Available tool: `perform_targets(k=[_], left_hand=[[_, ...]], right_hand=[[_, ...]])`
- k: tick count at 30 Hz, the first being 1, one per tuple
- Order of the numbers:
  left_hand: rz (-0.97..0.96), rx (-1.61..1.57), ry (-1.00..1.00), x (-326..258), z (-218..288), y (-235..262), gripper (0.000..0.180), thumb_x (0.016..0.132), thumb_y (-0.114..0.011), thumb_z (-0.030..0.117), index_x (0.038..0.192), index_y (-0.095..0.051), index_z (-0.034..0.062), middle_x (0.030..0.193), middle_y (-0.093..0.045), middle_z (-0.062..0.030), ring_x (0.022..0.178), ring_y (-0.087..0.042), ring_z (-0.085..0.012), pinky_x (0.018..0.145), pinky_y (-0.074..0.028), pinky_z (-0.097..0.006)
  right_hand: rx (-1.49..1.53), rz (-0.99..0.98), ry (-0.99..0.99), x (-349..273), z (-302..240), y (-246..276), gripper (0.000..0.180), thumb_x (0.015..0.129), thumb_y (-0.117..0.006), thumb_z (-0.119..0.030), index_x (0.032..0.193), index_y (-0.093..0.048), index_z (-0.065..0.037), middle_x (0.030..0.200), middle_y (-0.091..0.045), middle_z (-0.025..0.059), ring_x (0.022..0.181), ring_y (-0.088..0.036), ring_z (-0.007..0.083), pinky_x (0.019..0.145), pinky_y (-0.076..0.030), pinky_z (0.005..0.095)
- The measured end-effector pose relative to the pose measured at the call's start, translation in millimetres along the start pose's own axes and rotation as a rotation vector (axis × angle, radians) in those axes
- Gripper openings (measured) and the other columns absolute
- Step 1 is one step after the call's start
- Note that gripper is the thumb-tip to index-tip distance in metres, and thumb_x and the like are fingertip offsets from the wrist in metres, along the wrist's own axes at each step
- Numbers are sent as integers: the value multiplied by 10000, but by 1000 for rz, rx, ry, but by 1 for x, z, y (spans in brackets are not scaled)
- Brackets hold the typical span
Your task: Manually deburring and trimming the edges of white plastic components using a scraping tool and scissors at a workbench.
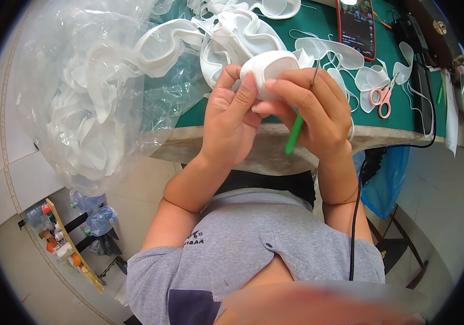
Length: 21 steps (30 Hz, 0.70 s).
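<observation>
Both my hands are raised at the near edge of the green table. My left hand (229, 119) grips a white, curved, padded piece (268, 66) from the left, thumb on its near side. From the right, the fingers of my right hand (318, 105) touch the same piece. A tool with a green handle (295, 134) and a thin metal shaft (315, 76) is held in my right hand, its shaft rising between the fingers. The shape of the tip is too small to tell. Just beyond lies a heap of white goggle-shaped pieces (237, 35).
A large clear plastic bag (42, 103) of white pieces hangs over the table's left edge. To the right lie loose white pieces with straps (371, 78), pink-handled scissors (382, 100), and a lit phone (356, 32). A black cable (355, 233) runs down beside my right arm.
</observation>
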<state>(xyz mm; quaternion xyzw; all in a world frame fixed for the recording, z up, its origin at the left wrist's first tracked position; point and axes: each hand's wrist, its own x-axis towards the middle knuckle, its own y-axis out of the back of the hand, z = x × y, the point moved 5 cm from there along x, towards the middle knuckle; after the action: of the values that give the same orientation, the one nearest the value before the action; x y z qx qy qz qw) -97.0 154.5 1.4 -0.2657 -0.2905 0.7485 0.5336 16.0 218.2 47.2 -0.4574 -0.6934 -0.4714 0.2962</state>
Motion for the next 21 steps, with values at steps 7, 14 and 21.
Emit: perform_targets(k=[7,14,21], left_hand=[[-38,-73,82,4,-8,-1,188,974,-517,208,1048,-437,55,1108,-604,-145,1045,-613,-224,915,-514,-365],[-72,66,-29,0,-2,5,172,974,-508,187,1054,-438,52,1149,-590,-161,1068,-604,-231,948,-504,-398],[-13,-167,-115,-2,33,54,288,992,-420,167,1242,-460,29,1305,-521,-147,1225,-499,-302,1043,-413,-482]], right_hand=[[-14,-12,-48,0,3,4,270,638,-744,32,890,-670,-33,759,-641,82,655,-607,212,530,-466,263],[205,147,-377,-2,24,15,72,921,-585,-44,894,-609,19,792,-657,88,594,-604,109,533,-493,214],[223,874,-612,-21,68,94,208,966,-537,-184,869,-529,1,731,-581,101,541,-561,156,529,-513,273]])
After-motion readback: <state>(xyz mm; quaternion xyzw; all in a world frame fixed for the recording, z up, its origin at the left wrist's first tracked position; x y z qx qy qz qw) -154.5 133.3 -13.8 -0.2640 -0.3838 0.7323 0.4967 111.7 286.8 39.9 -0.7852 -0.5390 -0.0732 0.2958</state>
